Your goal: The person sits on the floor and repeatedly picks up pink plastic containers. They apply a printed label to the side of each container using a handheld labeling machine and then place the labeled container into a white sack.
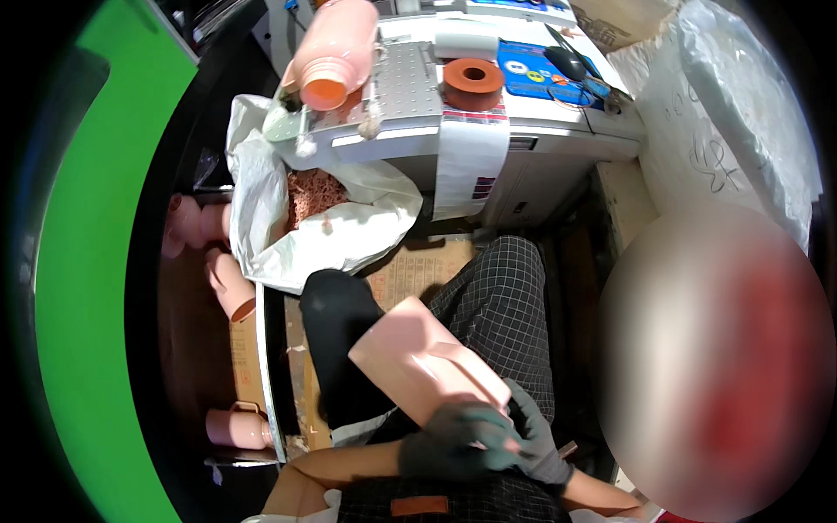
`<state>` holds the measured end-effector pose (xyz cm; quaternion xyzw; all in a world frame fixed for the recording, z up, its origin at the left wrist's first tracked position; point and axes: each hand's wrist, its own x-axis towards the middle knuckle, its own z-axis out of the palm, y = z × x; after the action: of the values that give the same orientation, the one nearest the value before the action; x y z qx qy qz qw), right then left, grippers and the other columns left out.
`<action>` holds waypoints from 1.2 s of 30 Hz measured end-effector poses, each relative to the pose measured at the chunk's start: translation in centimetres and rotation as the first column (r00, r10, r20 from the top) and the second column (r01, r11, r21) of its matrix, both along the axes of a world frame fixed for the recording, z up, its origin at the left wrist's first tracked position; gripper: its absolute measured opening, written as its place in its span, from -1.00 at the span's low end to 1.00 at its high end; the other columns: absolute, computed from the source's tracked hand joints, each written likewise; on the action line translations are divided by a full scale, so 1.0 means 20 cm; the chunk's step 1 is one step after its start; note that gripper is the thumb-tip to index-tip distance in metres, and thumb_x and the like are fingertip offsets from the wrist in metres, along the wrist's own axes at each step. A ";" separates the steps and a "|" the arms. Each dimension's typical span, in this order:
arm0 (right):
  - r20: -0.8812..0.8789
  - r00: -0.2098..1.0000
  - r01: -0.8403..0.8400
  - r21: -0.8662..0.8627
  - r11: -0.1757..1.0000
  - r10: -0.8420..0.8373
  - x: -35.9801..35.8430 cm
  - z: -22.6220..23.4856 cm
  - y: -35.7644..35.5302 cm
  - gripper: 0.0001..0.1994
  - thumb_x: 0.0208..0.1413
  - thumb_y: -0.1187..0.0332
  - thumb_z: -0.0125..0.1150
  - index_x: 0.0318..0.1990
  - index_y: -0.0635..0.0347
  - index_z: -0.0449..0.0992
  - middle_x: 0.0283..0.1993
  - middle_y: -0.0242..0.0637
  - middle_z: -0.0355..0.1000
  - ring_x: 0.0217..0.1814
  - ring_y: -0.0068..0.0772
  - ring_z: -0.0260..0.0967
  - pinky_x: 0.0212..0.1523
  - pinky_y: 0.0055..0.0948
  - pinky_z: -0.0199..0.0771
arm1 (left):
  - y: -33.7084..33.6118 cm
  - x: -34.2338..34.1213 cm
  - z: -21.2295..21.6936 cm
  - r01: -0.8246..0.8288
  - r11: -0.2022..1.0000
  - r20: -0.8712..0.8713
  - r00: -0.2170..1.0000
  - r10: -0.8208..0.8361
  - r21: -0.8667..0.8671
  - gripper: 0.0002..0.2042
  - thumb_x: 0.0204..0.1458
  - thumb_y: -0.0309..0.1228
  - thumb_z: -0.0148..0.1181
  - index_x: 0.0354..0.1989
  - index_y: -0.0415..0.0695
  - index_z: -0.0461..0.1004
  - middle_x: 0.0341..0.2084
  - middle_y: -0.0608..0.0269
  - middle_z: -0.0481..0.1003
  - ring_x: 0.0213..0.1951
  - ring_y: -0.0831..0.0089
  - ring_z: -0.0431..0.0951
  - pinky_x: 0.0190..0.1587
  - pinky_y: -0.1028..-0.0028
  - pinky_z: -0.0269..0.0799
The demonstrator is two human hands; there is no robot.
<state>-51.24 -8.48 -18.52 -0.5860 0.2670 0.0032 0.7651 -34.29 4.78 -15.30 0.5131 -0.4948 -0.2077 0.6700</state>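
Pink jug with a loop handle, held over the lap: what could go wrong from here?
The glossy pink jug with a handle could slip, since the grey-gloved left hand and grey-gloved right hand are both at one end of it. The pink bottle with a wide threaded neck lies near the edge of the white worktop, so a bump might roll it off.

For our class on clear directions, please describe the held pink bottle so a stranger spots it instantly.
From the white table at the top, look down to the checked trousers. Over these, the gloved left hand and right hand hold the pink bottle. Unlike the other pink bottles, it is held.
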 end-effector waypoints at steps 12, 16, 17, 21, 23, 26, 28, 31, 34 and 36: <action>0.055 0.982 -0.039 -0.877 0.479 0.181 0.02 -0.01 0.07 -0.08 -0.27 0.19 0.76 0.35 0.18 0.46 -0.03 -0.22 0.36 -0.13 -0.34 0.35 -0.14 -0.38 0.48 | 0.46 0.22 0.06 -0.346 0.663 -0.480 0.483 0.732 0.664 -0.81 0.09 -0.52 0.42 -0.15 -0.29 0.61 -0.42 0.30 0.57 -0.38 0.57 0.59 -0.34 0.54 0.52; 0.102 0.966 0.006 -0.929 0.371 0.240 0.02 -0.02 0.07 -0.10 -0.28 0.17 0.76 0.32 0.15 0.48 -0.06 -0.24 0.34 -0.18 -0.32 0.34 -0.16 -0.35 0.47 | 0.51 0.22 0.04 -0.333 0.682 -0.454 0.549 0.701 0.651 -0.78 0.07 -0.45 0.47 -0.19 -0.29 0.60 -0.44 0.27 0.55 -0.44 0.53 0.56 -0.38 0.52 0.50; 0.088 0.960 -0.007 -0.941 0.340 0.265 0.01 -0.02 0.07 -0.09 -0.29 0.18 0.76 0.33 0.13 0.47 -0.07 -0.26 0.33 -0.14 -0.30 0.33 -0.14 -0.31 0.46 | 0.52 0.22 0.02 -0.334 0.687 -0.448 0.562 0.695 0.646 -0.77 0.06 -0.44 0.48 -0.20 -0.30 0.60 -0.43 0.27 0.55 -0.46 0.52 0.56 -0.39 0.52 0.50; 0.032 0.956 -0.034 -0.974 0.222 0.291 0.01 0.00 0.05 -0.08 -0.33 0.13 0.76 0.30 0.10 0.47 -0.10 -0.28 0.32 -0.01 -0.24 0.31 0.02 -0.15 0.42 | 0.55 0.34 0.07 -0.372 0.181 0.196 0.773 0.603 0.910 -0.64 0.00 -0.42 0.51 -0.07 -0.30 0.56 -0.19 0.19 0.56 -0.29 0.41 0.59 -0.20 0.44 0.56; 0.089 0.952 0.012 -0.967 0.254 0.293 0.04 0.02 0.04 -0.11 -0.34 0.10 0.76 0.26 0.11 0.49 -0.08 -0.24 0.32 0.03 -0.21 0.29 0.08 -0.08 0.41 | 0.60 0.33 -0.06 -0.664 0.387 0.313 0.685 0.658 0.640 -0.53 0.02 -0.41 0.50 0.07 -0.29 0.48 -0.03 0.10 0.51 -0.10 0.32 0.56 -0.01 0.36 0.52; 0.269 0.915 0.100 -0.874 0.475 0.301 0.10 -0.01 0.05 -0.09 -0.34 0.09 0.77 0.26 0.17 0.46 0.01 -0.15 0.29 0.13 -0.08 0.28 0.14 -0.01 0.41 | 0.53 0.35 -0.33 -0.577 0.764 -0.206 0.742 0.638 0.289 -0.38 0.09 -0.47 0.42 0.29 -0.29 0.26 0.07 0.07 0.38 0.11 0.25 0.43 0.24 0.29 0.36; 0.360 0.902 0.187 -0.824 0.535 0.239 0.17 0.03 0.08 -0.06 -0.30 0.13 0.75 0.32 0.18 0.39 0.03 -0.14 0.26 0.18 0.01 0.29 0.15 0.00 0.42 | 0.38 0.43 -0.23 -0.551 0.775 -0.075 0.798 0.598 0.311 -0.43 0.11 -0.45 0.39 0.26 -0.30 0.30 0.04 0.07 0.38 0.07 0.28 0.42 0.21 0.33 0.35; 0.404 0.907 0.299 -0.814 0.499 0.116 0.21 0.04 0.02 -0.08 -0.26 0.28 0.70 0.33 0.29 0.35 0.21 0.02 0.28 0.25 0.11 0.33 0.25 0.01 0.39 | 0.24 0.64 -0.05 -0.545 0.792 0.264 0.835 0.482 0.277 -0.61 0.25 -0.46 0.24 0.20 -0.34 0.38 -0.02 -0.04 0.43 0.04 0.19 0.46 0.20 0.30 0.36; 0.469 0.879 0.428 -0.696 0.577 -0.085 0.26 0.11 -0.14 -0.18 -0.22 0.40 0.63 0.31 0.35 0.43 0.41 0.15 0.31 0.41 0.08 0.33 0.39 -0.04 0.31 | 0.01 0.94 0.12 -0.631 0.751 0.323 0.764 0.559 0.192 -0.56 0.33 -0.36 0.14 0.27 -0.39 0.34 0.16 -0.09 0.46 0.13 0.12 0.52 0.25 0.23 0.38; 0.527 0.838 0.520 -0.689 0.505 -0.145 0.32 0.19 -0.25 -0.21 -0.20 0.41 0.63 0.30 0.32 0.45 0.44 0.14 0.28 0.43 0.06 0.31 0.40 -0.06 0.30 | -0.11 1.23 0.26 -0.825 0.559 0.797 0.282 0.534 -0.083 -0.50 0.21 -0.25 0.27 0.20 -0.34 0.37 0.12 -0.09 0.47 0.02 0.00 0.58 0.10 0.15 0.50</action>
<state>-44.80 -13.55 -14.78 -0.7912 0.1847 -0.3907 0.4326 -9.66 2.56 -10.02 0.8198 -0.4023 0.2533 0.3193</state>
